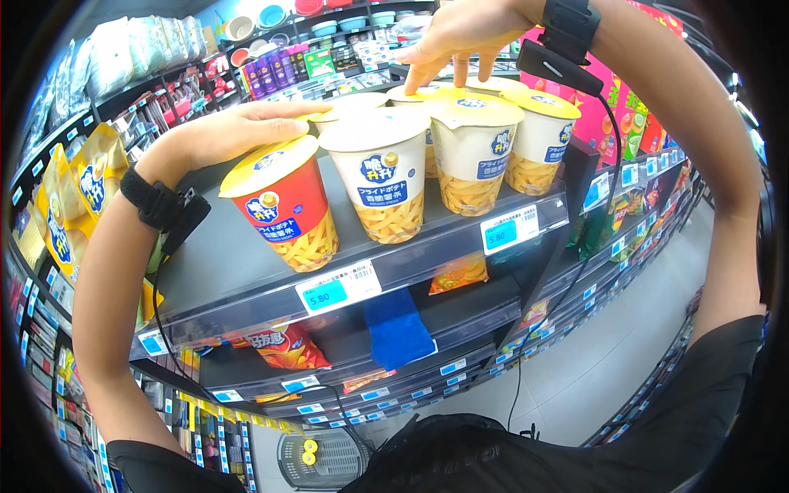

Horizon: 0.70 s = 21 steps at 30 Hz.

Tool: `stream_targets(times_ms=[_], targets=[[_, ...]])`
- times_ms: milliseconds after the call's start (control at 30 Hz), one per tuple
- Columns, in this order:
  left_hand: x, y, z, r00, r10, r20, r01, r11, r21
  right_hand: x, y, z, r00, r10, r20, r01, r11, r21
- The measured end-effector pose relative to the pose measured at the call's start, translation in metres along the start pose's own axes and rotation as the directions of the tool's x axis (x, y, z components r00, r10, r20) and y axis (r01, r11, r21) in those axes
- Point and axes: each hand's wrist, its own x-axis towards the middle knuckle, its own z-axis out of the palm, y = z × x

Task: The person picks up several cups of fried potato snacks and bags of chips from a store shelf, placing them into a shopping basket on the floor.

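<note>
nearest: black fabric sleeve [682, 394] at lower right, bare forearms arching up from the lower edge. each wrist wears a black strap with a small box and trailing cable.

front row, left to right: tapered red paper cup with yellow lid [283, 209], white cup with white lid [374, 185], two white cups with yellow lids [470, 156]. clear lower walls show pale fry-shaped sticks. printed faces point forward, presumably for display; the narrow bases likely make the cups easy to tip.

left hand [259, 127]: fingers extended, thumb slightly apart, closed around nothing. it lies across the red cup's lid, fingertips toward the pale-lidded cup [349, 105] behind; a flat palm would suit steadying from above. lid contact probable.

right hand [477, 41]: fingers spread, pointing down over the rear lids [493, 85], beyond the white cups. no closed grasp visible; whether every fingertip touches, cannot tell. reaching from above probably avoids the front row.

cups stand on a dark grey shelf [234, 275], close-set.

farther: grey plastic basket [288, 472] on the floor, lower left of centre; blue plastic basin [271, 15] on the back shelving.
</note>
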Motion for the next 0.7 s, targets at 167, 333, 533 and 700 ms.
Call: stream_targets(times_ms=[167, 333, 533, 700], targets=[[-0.007, 0.000, -0.002, 0.999, -0.036, 0.040, 0.036, 0.999, 0.003, -0.010, 0.001, -0.002, 1.000, -0.025, -0.015, 0.025, 1.000, 0.000], [-0.008, -0.013, -0.003, 0.996, 0.077, 0.043, -0.075, 0.996, -0.049, -0.031, 0.021, -0.004, 0.997, 0.075, -0.015, -0.074, 0.996, 0.044], [-0.009, -0.012, -0.003, 0.997, 0.066, 0.026, -0.062, 0.988, -0.139, -0.041, 0.040, 0.002, 0.996, 0.092, -0.014, -0.091, 0.994, 0.057], [0.000, 0.002, -0.010, 0.998, 0.064, 0.016, -0.064, 0.998, 0.004, -0.040, 0.040, 0.004, 1.000, 0.023, -0.021, -0.022, 0.999, 0.041]])
